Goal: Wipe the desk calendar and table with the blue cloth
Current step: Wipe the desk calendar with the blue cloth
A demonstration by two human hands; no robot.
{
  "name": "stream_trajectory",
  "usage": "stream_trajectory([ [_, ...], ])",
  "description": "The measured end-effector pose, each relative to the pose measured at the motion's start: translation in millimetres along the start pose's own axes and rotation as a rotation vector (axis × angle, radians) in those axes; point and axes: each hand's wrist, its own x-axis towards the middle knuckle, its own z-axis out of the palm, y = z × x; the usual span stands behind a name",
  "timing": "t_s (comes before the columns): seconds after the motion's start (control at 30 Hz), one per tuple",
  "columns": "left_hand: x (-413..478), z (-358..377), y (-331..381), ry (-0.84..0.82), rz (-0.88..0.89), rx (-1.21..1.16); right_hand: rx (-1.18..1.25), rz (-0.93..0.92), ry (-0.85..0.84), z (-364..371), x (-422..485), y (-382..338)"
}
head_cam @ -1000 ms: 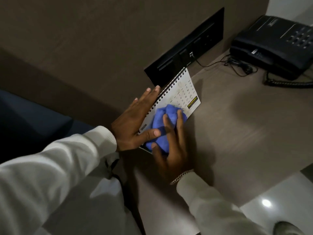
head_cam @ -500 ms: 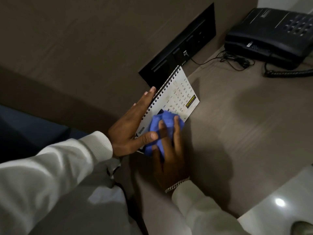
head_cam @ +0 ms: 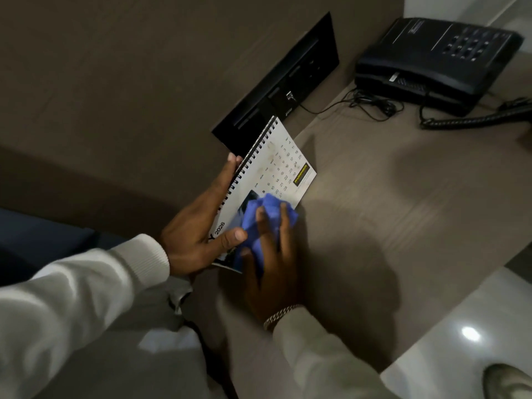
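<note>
A white spiral-bound desk calendar (head_cam: 275, 168) marked 2026 stands tilted on the grey-brown table (head_cam: 388, 203), near the wall. My left hand (head_cam: 198, 234) grips its left, spiral edge, thumb across the front near the year. My right hand (head_cam: 273, 260) presses a crumpled blue cloth (head_cam: 269, 216) against the lower part of the calendar's front page, fingers spread over the cloth. The cloth hides the lower dates and part of a dark picture.
A black desk phone (head_cam: 437, 61) with a coiled cord (head_cam: 472, 120) sits at the back right. A black socket panel (head_cam: 276, 90) is set in the wall behind the calendar, with a thin cable (head_cam: 368, 103) running from it. The table's front edge meets a pale glossy floor (head_cam: 460, 326).
My right hand has slid the blue cloth down the calendar page toward its lower edge, uncovering more dates. My left hand has shifted to grip the spiral edge.
</note>
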Motion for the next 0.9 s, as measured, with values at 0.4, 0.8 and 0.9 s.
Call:
stream_trajectory([
  [0.4, 1.8, -1.3, 0.8, 0.013, 0.039, 0.055, 0.167, 0.114, 0.154, -4.4, 34.1, 8.0],
  [0.8, 1.6, -3.6, 4.1, 0.014, -0.038, 0.043, 0.277, -0.101, 0.08, -14.0, 61.2, -4.8],
  [0.9, 0.6, -5.2, 2.4, -0.01, -0.06, 0.005, 0.216, 0.082, 0.104, -21.9, 82.6, 8.7],
])
